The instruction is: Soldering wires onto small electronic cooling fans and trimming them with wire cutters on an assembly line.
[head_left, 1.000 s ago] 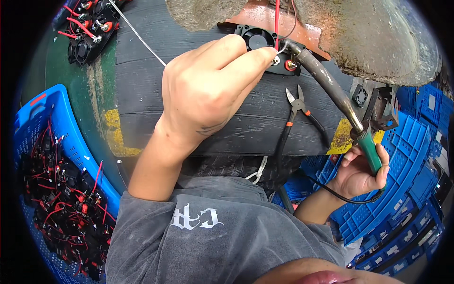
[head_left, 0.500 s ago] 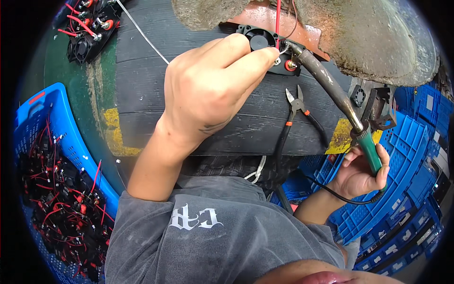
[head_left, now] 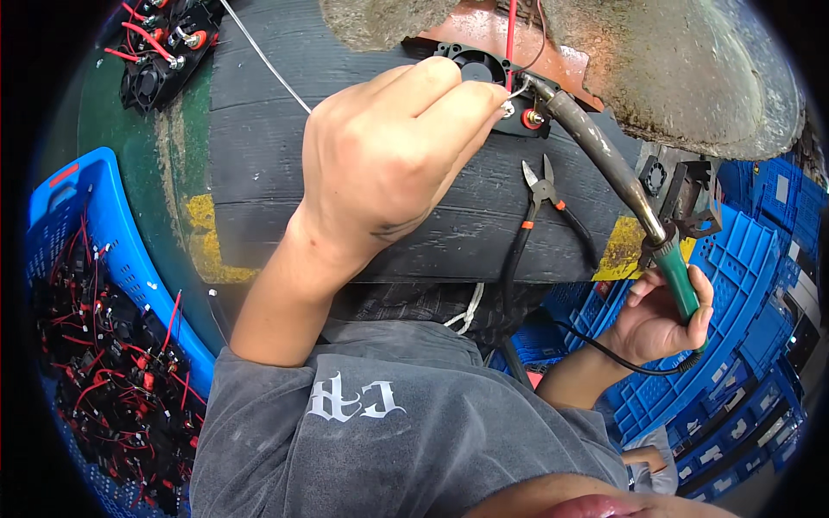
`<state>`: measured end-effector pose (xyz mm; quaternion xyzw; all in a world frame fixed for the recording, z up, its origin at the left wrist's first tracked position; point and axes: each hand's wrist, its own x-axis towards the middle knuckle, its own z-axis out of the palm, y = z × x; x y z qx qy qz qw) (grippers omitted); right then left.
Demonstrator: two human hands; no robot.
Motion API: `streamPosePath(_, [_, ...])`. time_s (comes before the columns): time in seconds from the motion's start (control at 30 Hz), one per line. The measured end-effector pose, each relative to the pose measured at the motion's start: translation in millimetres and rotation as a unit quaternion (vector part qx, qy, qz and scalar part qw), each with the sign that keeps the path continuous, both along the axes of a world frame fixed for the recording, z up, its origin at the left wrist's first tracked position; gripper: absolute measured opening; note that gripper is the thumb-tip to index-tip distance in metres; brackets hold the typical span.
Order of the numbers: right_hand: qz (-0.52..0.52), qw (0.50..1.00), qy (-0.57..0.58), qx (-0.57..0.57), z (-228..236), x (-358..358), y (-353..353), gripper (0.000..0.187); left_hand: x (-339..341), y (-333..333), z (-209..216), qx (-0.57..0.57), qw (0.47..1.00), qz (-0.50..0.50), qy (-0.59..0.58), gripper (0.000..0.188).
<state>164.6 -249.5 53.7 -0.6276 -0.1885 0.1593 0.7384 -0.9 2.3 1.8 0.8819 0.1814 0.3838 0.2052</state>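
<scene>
Pinched in my left hand (head_left: 380, 147) is a thin silver solder wire (head_left: 269, 67); it trails off to the upper left, and its short end shows past my fingertips. My right hand (head_left: 661, 315) is closed round the green handle of a soldering iron (head_left: 596, 142), whose tip meets the solder end at a terminal. Beneath them lies a black panel with a small fan (head_left: 477, 67) and a red-ringed terminal post (head_left: 532, 118); my left fingers cover part of it. A red wire (head_left: 510, 39) rises from the panel. Orange-and-black cutting pliers (head_left: 541, 194) lie with jaws apart below the panel.
More fan panels with red wires (head_left: 160, 65) sit at the upper left. A blue basket (head_left: 112, 207) on the left holds many such parts. A rough grey mass (head_left: 673, 69) borders the work at the upper right. Blue crates (head_left: 734, 276) stand right; another person's arm (head_left: 646, 456) shows lower right.
My left hand has shifted very slightly, while the iron stays at the same terminal. Another person's arm has come into view at the lower right.
</scene>
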Motion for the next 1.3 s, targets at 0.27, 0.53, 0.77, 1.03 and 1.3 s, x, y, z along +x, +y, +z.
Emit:
streamPosePath(0.27, [0.008, 1.0, 0.0, 0.003, 1.7, 0.1, 1.1, 0.054, -1.7, -1.2, -0.6, 0.01, 1.0, -0.003, -0.001, 0.023])
streamPosePath(0.53, [0.042, 0.998, -0.009, 0.036, 1.7, 1.1, 0.9, 0.054, -3.8, -0.6, 0.0, 0.017, 1.0, -0.006, -0.004, 0.023])
streamPosePath(0.77, [0.07, 0.996, -0.012, 0.052, 1.6, 3.6, 1.0, 0.054, -4.4, -0.3, -0.3, 0.022, 1.0, -0.009, -0.013, 0.023])
streamPosePath(1.03, [0.045, 0.998, -0.009, 0.039, 2.8, 5.0, -0.4, 0.054, -3.2, -0.8, 1.0, 0.002, 1.0, 0.0, -0.02, 0.023])
streamPosePath(1.3, [0.035, 0.999, -0.009, 0.038, 5.9, 5.5, -1.4, 0.054, -2.9, -1.3, 5.5, -0.004, 1.0, 0.012, -0.024, 0.023])
